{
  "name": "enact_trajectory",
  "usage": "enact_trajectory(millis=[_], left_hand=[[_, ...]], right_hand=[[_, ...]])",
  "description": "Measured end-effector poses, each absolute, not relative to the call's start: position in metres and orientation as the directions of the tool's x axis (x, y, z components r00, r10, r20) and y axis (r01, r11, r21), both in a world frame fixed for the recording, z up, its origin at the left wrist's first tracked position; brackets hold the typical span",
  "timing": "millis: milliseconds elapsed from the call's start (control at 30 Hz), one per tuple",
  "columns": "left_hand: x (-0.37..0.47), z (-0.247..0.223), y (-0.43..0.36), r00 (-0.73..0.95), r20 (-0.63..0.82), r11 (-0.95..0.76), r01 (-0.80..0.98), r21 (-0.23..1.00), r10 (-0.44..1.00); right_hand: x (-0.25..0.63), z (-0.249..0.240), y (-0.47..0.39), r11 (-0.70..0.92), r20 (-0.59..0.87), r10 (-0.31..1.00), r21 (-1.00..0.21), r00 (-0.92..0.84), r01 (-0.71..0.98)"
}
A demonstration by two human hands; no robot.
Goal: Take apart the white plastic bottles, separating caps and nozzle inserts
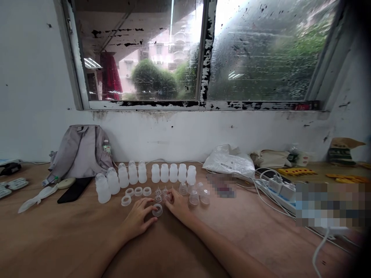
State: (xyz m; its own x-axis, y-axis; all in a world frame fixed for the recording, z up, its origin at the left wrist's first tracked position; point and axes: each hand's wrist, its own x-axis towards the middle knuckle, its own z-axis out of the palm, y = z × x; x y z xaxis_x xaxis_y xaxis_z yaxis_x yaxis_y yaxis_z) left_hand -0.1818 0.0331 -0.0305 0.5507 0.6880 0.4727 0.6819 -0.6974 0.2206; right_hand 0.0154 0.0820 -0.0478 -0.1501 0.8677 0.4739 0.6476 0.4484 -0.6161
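My left hand (141, 216) is at a translucent bottle collar ring (157, 210), its thumb and index finger against the ring's left side. My right hand (176, 202) pinches a clear bottle nipple (167, 197), partly hidden by the fingers. Just left of it stand other clear nipples (158, 195). Several more collar rings (138, 191) lie behind my left hand. To the right of my right hand are several clear domed caps (194, 197). Behind stand two groups of baby bottles: capped bottles (123, 175) on the left and open-looking bottles (173, 173) on the right.
A grey backpack (79, 150) leans against the wall, with a black phone (74, 190) in front. A white plastic bag (230, 162) sits at the back right. White cables and a power strip (279, 195) run along the right. The brown tabletop (58, 235) reaches the window wall.
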Motion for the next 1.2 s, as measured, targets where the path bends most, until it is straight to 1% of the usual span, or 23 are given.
enact_trajectory(millis=[67, 133, 267, 400, 500, 567, 667, 733, 833, 933, 1067, 1200], left_hand=[[-0.185, -0.033, 0.036, 0.525, 0.485, -0.678, 0.701, 0.22, 0.7], [-0.189, -0.037, 0.042, 0.486, 0.501, -0.649, 0.728, 0.222, 0.716], [-0.201, -0.043, 0.054, 0.396, 0.524, -0.568, 0.795, 0.215, 0.754], [-0.212, -0.043, 0.061, 0.304, 0.506, -0.456, 0.865, 0.207, 0.807], [-0.219, -0.043, 0.065, 0.245, 0.504, -0.388, 0.9, 0.2, 0.828], [-0.223, -0.045, 0.069, 0.204, 0.515, -0.354, 0.911, 0.212, 0.832], [-0.226, -0.052, 0.074, 0.154, 0.519, -0.323, 0.912, 0.253, 0.841], [-0.226, -0.06, 0.078, 0.131, 0.512, -0.307, 0.911, 0.277, 0.849], [-0.226, -0.07, 0.082, 0.109, 0.506, -0.292, 0.909, 0.298, 0.855], [-0.227, -0.076, 0.086, 0.125, 0.521, -0.32, 0.898, 0.303, 0.844], [-0.229, -0.078, 0.089, 0.184, 0.517, -0.363, 0.892, 0.269, 0.836], [-0.229, -0.079, 0.09, 0.2, 0.5, -0.352, 0.907, 0.231, 0.843]], right_hand=[[0.017, -0.051, 0.084, 0.427, 0.471, 0.868, -0.544, -0.159, 0.722], [0.019, -0.054, 0.087, 0.43, 0.467, 0.867, -0.52, -0.175, 0.738], [0.02, -0.058, 0.092, 0.47, 0.473, 0.86, -0.585, -0.193, 0.661], [0.021, -0.058, 0.095, 0.494, 0.474, 0.859, -0.661, -0.195, 0.565], [0.021, -0.058, 0.096, 0.484, 0.464, 0.866, -0.678, -0.189, 0.553], [0.021, -0.058, 0.096, 0.468, 0.469, 0.867, -0.644, -0.171, 0.605], [0.022, -0.059, 0.094, 0.431, 0.481, 0.864, -0.556, -0.148, 0.711], [0.022, -0.058, 0.093, 0.399, 0.465, 0.874, -0.516, -0.144, 0.757], [0.022, -0.058, 0.092, 0.364, 0.435, 0.89, -0.495, -0.138, 0.789], [0.021, -0.058, 0.093, 0.36, 0.427, 0.893, -0.487, -0.142, 0.796], [0.021, -0.059, 0.093, 0.355, 0.431, 0.892, -0.484, -0.135, 0.799], [0.02, -0.06, 0.095, 0.362, 0.449, 0.884, -0.481, -0.131, 0.799]])
